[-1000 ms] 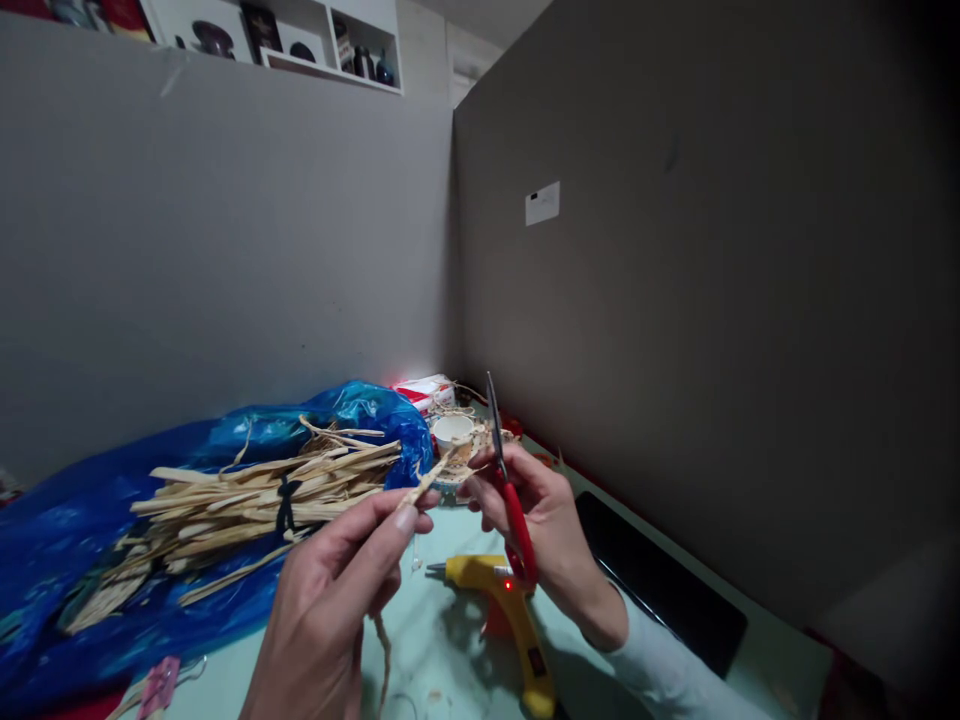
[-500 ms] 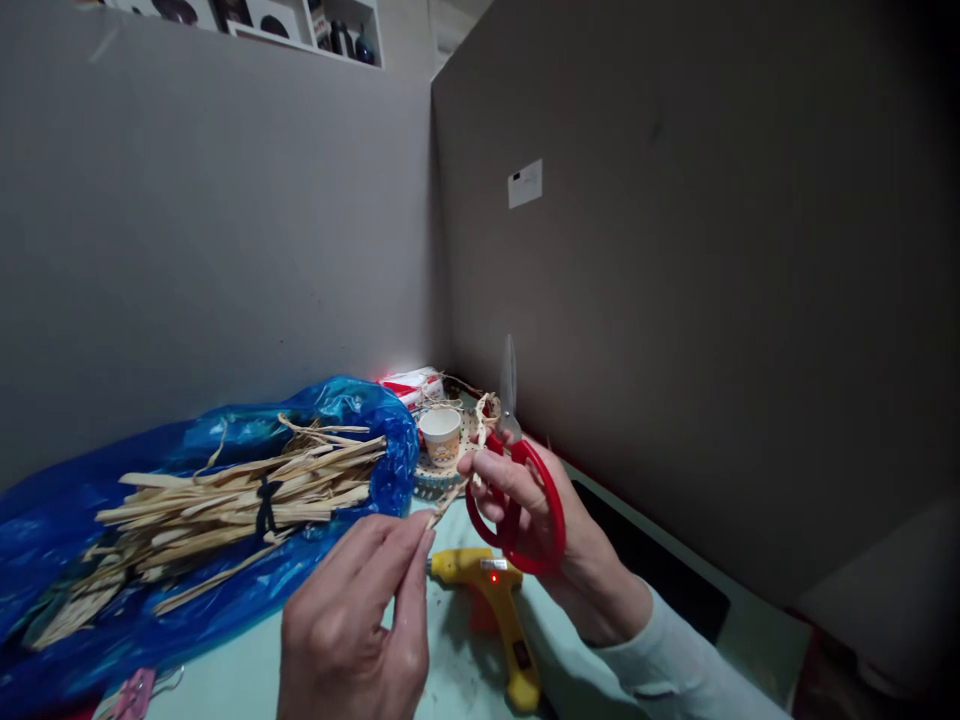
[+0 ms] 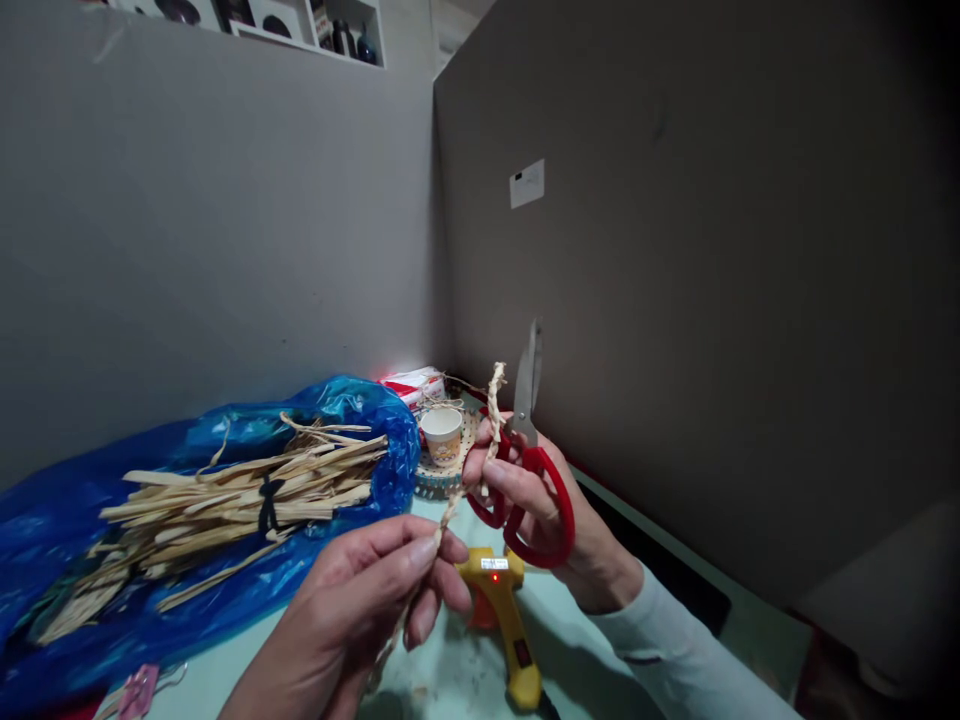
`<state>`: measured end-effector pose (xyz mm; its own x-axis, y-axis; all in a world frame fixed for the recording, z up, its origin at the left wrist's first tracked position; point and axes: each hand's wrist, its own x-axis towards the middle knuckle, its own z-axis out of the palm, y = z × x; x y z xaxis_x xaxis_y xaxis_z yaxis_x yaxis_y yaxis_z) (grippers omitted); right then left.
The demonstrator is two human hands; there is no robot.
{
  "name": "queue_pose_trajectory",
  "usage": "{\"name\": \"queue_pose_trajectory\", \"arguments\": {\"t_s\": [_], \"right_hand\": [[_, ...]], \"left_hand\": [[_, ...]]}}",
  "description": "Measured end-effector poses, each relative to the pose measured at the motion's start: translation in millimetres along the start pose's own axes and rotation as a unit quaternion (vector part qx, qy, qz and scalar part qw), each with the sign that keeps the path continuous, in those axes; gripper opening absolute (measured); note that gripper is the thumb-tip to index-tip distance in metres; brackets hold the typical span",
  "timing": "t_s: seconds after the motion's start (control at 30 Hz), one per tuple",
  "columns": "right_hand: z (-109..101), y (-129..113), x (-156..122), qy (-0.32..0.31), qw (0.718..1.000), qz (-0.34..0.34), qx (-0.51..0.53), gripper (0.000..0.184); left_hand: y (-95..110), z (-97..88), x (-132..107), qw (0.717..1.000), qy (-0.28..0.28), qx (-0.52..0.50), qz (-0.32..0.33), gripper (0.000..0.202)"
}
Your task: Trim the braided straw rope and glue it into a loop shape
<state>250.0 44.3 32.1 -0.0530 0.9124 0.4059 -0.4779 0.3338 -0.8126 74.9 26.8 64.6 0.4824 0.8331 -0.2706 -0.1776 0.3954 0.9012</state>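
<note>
A pale twisted straw cord (image 3: 450,512) runs between my two hands. My left hand (image 3: 390,590) pinches it between thumb and fingers, and its lower length trails down past the palm. Around red-handled scissors (image 3: 529,400) my right hand (image 3: 529,490) is closed, blades pointing up, while its thumb and fingertips also grip the cord. The cord's upper end stands up beside the blades, apart from them. Below my hands, a yellow glue gun (image 3: 510,620) with a small red light lies on the pale green table (image 3: 442,670), its front part hidden behind my left fingers.
Left, a bundle of dry straw strips (image 3: 247,505) tied with a dark band lies on blue plastic (image 3: 360,400). Behind my hands, a paper cup (image 3: 441,432) stands on a round dotted stand (image 3: 439,485). Grey panels (image 3: 675,300) close in the back and right. A pink clip (image 3: 139,690) lies front left.
My left hand has turned and now grips the cord farther along, with more of it showing. The scissors have shifted slightly right, and the cord's curled upper end now stands straighter.
</note>
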Motion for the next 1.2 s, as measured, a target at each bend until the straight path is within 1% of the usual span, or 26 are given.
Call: {"name": "queue_pose_trajectory", "arguments": {"t_s": [0.07,0.13,0.23,0.33,0.4,0.47,0.53,0.6,0.7,0.8,0.87,0.97,1.07,1.2], "right_hand": [[1.6,-0.4,0.2,0.013,1.000,0.007,-0.021,0.025],[2.1,0.8,0.5,0.026,0.998,0.021,-0.054,0.028],[0.0,6.0,1.3,0.037,0.990,0.038,-0.133,0.024],[-3.0,12.4,1.7,0.036,0.970,0.008,-0.242,0.021],[-3.5,14.9,0.8,0.030,0.947,-0.024,-0.318,0.018],[-2.2,15.9,-1.4,0.020,0.913,-0.063,-0.402,0.016],[0.2,16.4,-4.3,0.003,0.872,-0.119,-0.474,0.021],[2.2,18.0,-6.8,-0.021,0.837,-0.183,-0.515,0.030],[1.9,22.3,-8.5,-0.050,0.790,-0.257,-0.554,0.041],[-1.5,24.6,-8.5,-0.048,0.756,-0.290,-0.585,0.052],[-3.5,24.0,-8.2,-0.045,0.746,-0.295,-0.595,0.053],[-5.1,22.3,-8.1,-0.040,0.745,-0.295,-0.597,0.055],[-5.3,21.9,-8.4,-0.034,0.747,-0.294,-0.595,0.056],[-4.5,22.9,-8.8,-0.034,0.745,-0.294,-0.598,0.053]], "left_hand": [[-1.4,-0.7,0.1,1.000,0.013,-0.005,-0.006,0.011],[-1.6,-2.5,-0.7,0.999,0.031,0.011,0.007,0.011],[-0.3,-6.8,-1.9,0.994,0.074,0.055,0.050,0.013],[1.5,-11.1,-0.4,0.985,0.128,0.062,0.094,0.012],[2.9,-13.3,2.1,0.980,0.154,0.040,0.119,0.012],[4.1,-14.8,4.6,0.977,0.163,0.014,0.137,0.012],[4.6,-15.6,5.9,0.976,0.162,-0.002,0.148,0.013],[3.8,-15.2,5.6,0.972,0.169,-0.004,0.161,0.012],[0.5,-12.3,3.5,0.966,0.175,0.040,0.185,0.008],[-1.5,-7.4,1.6,0.957,0.166,0.101,0.214,0.006],[-1.1,-3.8,0.3,0.948,0.169,0.135,0.234,0.006],[0.8,0.6,-2.5,0.934,0.181,0.182,0.248,0.009],[2.0,3.4,-5.6,0.928,0.180,0.212,0.247,0.012],[2.7,4.4,-7.7,0.921,0.189,0.237,0.244,0.017]]}}
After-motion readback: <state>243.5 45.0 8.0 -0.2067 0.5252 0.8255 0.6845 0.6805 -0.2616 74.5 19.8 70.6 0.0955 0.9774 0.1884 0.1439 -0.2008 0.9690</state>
